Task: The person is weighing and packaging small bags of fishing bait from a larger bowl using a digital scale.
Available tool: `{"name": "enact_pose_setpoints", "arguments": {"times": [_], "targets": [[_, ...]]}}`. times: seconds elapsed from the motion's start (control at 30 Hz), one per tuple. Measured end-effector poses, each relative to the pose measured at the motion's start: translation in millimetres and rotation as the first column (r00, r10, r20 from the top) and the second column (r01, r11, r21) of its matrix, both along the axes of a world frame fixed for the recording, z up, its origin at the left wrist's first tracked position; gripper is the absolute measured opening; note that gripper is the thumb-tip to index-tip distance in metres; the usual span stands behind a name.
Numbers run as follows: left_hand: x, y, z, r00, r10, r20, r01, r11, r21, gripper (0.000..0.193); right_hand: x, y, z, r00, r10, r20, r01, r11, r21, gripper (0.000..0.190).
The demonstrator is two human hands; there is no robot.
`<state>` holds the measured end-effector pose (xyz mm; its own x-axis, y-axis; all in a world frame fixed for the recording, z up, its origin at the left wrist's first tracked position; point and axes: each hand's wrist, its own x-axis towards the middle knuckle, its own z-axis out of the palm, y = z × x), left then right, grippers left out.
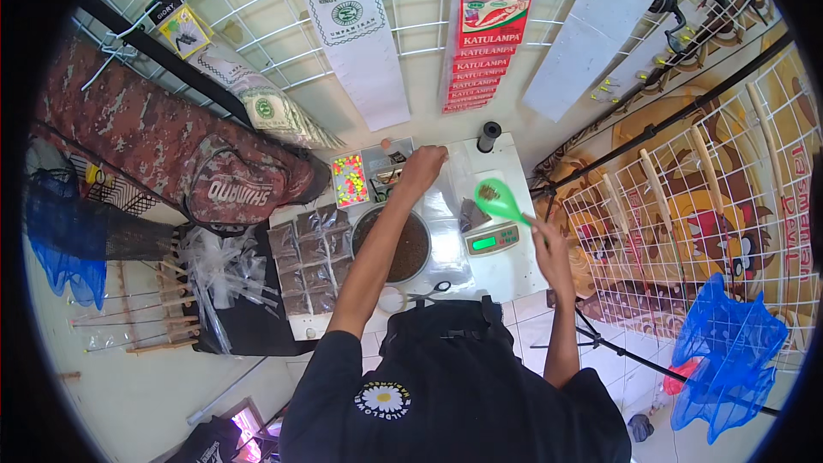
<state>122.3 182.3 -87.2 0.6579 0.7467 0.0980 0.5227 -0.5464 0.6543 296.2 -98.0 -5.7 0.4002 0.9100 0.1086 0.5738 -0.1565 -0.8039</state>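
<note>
My right hand (551, 249) grips the handle of a green plastic spoon (508, 202), which carries a little brown grainy bait. Below the spoon, a digital scale (491, 240) with a lit green display bears a small clear bag of brown material (473, 215). My left hand (424, 168) reaches over the far side of the table, its fingertips by clear plastic bags (450, 257); whether it pinches one is unclear. Under my left forearm stands a round metal bowl (429, 245) of brown granular bait (408, 251), partly hidden by the arm.
Filled clear sachets (312, 257) lie in rows on the left. Neon floats (350, 180) fill a compartment of a tray behind. Scissors (432, 296) and a tape roll (391, 300) rest at the near edge. A black cylinder (489, 136) stands at the back. Wire grids (424, 45) with hanging packets rise beyond.
</note>
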Motion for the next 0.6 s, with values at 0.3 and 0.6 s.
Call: {"name": "enact_pose_setpoints", "arguments": {"times": [0.3,0.6], "targets": [[-5.5,-63.4,64.2,0.955,-0.292,0.048,0.252,0.889,0.383,0.016,34.8,32.7,41.8,0.992,-0.025,0.124,0.029,0.999,-0.029,0.028],[-2.2,-92.8,66.1,0.953,-0.301,0.019,0.256,0.841,0.477,0.02,22.5,38.8,66.3,0.938,0.055,0.342,-0.034,0.997,-0.066,0.027]]}}
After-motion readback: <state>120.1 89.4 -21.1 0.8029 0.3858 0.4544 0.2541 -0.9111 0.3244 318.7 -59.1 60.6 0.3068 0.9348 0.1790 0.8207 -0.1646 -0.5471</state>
